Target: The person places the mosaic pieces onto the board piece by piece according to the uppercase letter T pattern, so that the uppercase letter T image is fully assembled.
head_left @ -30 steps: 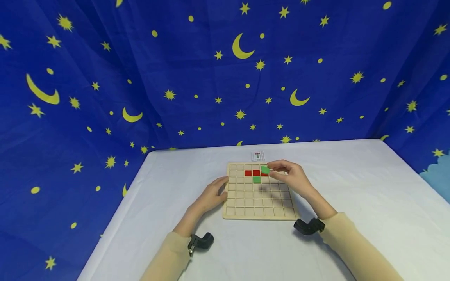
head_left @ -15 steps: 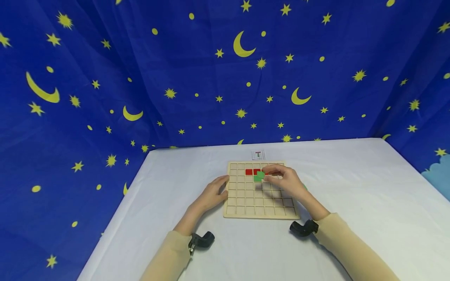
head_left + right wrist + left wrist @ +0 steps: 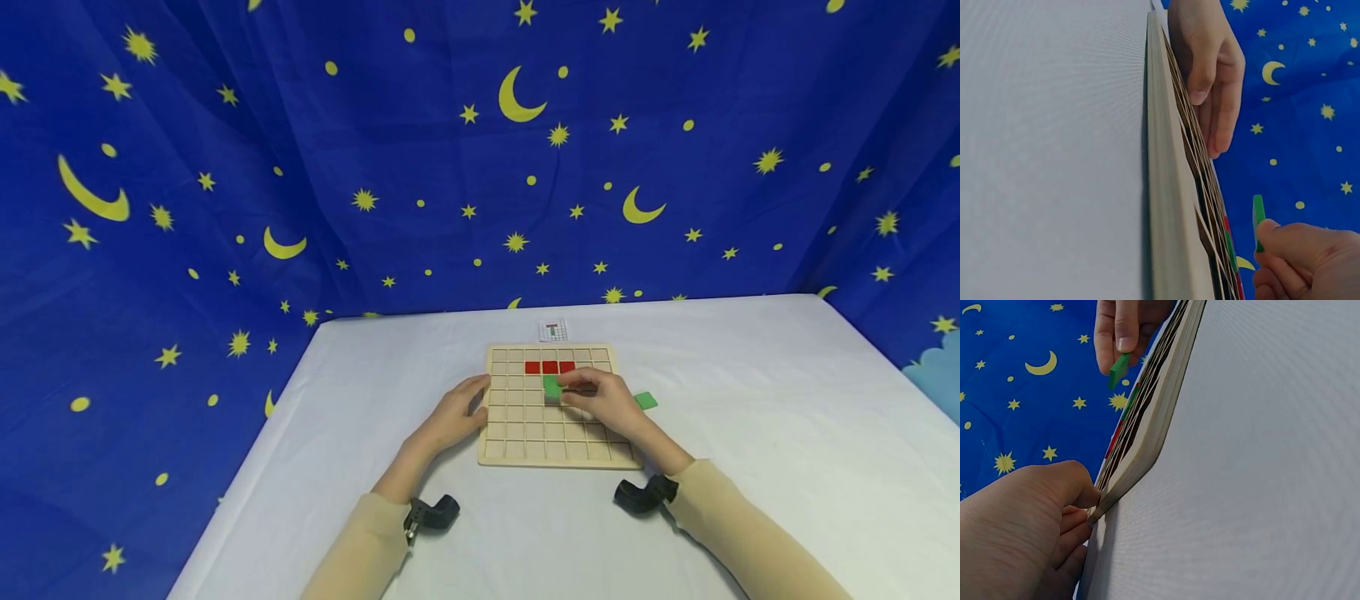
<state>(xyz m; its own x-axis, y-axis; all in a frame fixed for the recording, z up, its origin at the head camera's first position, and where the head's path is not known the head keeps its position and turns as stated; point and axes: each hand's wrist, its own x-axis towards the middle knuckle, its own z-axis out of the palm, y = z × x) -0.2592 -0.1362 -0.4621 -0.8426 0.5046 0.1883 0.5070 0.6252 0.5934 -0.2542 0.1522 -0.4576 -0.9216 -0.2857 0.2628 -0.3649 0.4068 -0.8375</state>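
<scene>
In the head view, a light wooden grid board (image 3: 517, 433) lies on the white table. Three red square tiles (image 3: 550, 367) sit side by side in its second row. My right hand (image 3: 603, 404) pinches a green tile (image 3: 1259, 219) between thumb and fingers, above the board just below the middle red tile. A green tile lying in the board there (image 3: 1230, 250) shows in the right wrist view; from the head it merges with the held one. My left hand (image 3: 452, 417) rests at the board's left edge, thumb and fingertips touching it.
Behind the board lies a small card (image 3: 553, 331) printed with a red and green T on a grid. Another green tile (image 3: 646, 401) is on the table (image 3: 750, 400) right of the board. A blue star-patterned curtain (image 3: 420, 150) hangs behind the table.
My right hand has brought the pinched green tile leftward and nearer, from over the right red tile to below the middle one. The green tile on the table has come into sight. My left hand stays put.
</scene>
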